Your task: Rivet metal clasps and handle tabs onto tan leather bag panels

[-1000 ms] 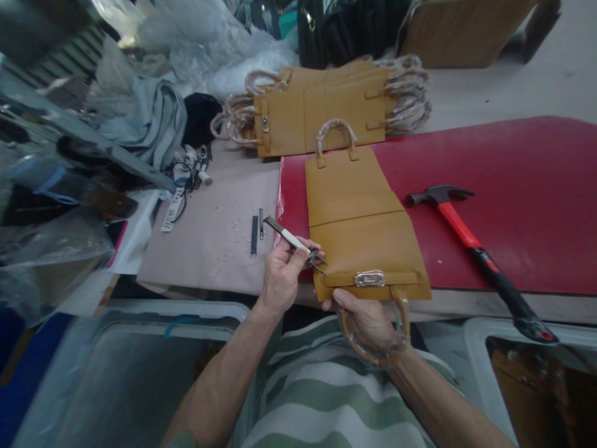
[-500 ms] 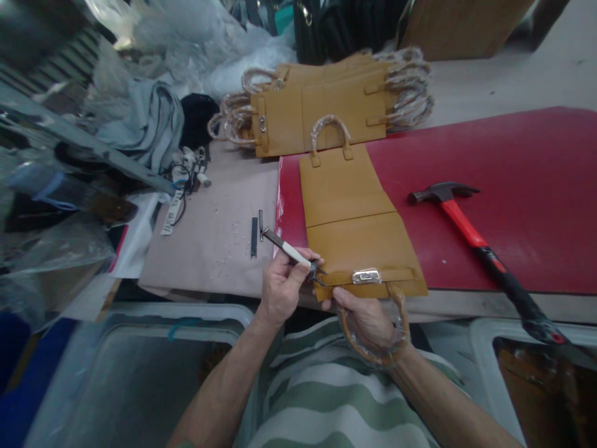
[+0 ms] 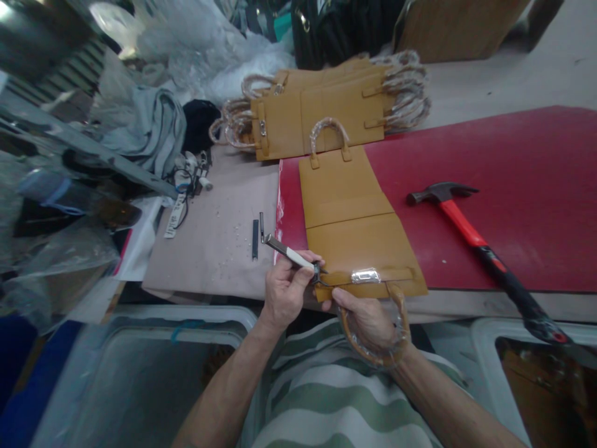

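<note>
A tan bag panel (image 3: 347,242) lies with its lower edge at the table's front. A silver clasp (image 3: 366,275) under clear film sits on its strap. My left hand (image 3: 285,289) is closed around a metal hand tool (image 3: 293,255) with a white-wrapped middle; two thin dark prongs at its lower end reach the panel's lower left corner. My right hand (image 3: 368,317) pinches the panel's bottom edge beside those prongs, thumb on top. The film-wrapped lower handle (image 3: 405,311) loops around this hand and wrist. My right fingers beneath the panel are mostly hidden.
A claw hammer (image 3: 461,224) rests on the red mat (image 3: 522,180) to the right. Stacked tan panels (image 3: 336,112) lie behind. Small metal pieces (image 3: 255,239) are left of the mat. Plastic bins (image 3: 186,311) stand below the table's front edge.
The view has shifted slightly. My left hand and the tool have moved a little against the panel; my right hand keeps its hold.
</note>
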Tool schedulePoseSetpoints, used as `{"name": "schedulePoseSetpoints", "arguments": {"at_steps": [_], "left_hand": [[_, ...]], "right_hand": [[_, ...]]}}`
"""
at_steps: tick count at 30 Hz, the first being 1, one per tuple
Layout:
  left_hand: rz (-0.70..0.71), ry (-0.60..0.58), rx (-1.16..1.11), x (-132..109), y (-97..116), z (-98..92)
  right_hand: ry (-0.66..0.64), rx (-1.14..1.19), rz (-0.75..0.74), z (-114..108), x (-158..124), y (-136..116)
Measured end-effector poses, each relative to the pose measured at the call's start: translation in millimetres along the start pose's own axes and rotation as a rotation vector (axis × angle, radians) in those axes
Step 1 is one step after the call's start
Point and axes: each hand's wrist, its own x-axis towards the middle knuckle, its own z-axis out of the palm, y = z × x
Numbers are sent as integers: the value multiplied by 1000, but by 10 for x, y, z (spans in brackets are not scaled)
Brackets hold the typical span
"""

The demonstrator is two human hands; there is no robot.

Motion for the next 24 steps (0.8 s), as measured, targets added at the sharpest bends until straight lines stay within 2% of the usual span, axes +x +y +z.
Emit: {"name": "schedulePoseSetpoints", "arguments": {"at_steps": [4, 10, 16, 19, 24], "left_hand": [[77, -47, 127, -1, 24, -11], [98, -57, 177, 2, -88, -5], [69, -45, 118, 28, -105, 13], [69, -43, 81, 29, -78, 12], [45, -39, 52, -4, -79, 13]], "right_hand": [[-10, -64, 18, -28, -12, -15], [6, -306, 224, -128, -34, -132], [-67, -189, 183, -160, -10, -154], [-127, -180, 174, -206, 17, -113], [-148, -175, 173, -246, 15, -85]]}}
